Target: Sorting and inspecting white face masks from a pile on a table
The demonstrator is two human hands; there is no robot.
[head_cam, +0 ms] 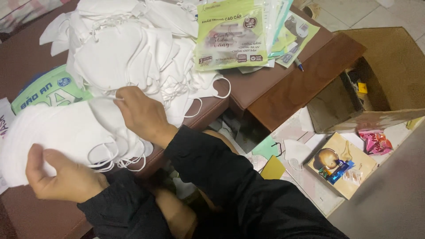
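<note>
The left hand point(62, 177) is curled shut around one end of a stack of white face masks point(66, 128). The thumb presses on top and the fingers go under, so the masks stay flat and lined up. The ear loops hang out on the side near the black sleeve.

The right hand point(141, 113) rests on the far end of the same stack. Its fingers are bent and pinch the top mask, maybe by its thin loop, but I cannot tell for sure. It looks like this hand is there to keep the pile neat or to count.

Just behind the hands is a big loose heap of white masks point(133, 48) on the brown table point(287, 84). A green packet point(48, 90) peeks out beside the stack. More green mask packets point(232, 35) lie fanned out at the far side, with a pen point(299, 65) sticking out. Down on the floor sit an open cardboard box point(389, 75), a small flat box point(341, 166) and a pink wrapper point(376, 141).
</note>
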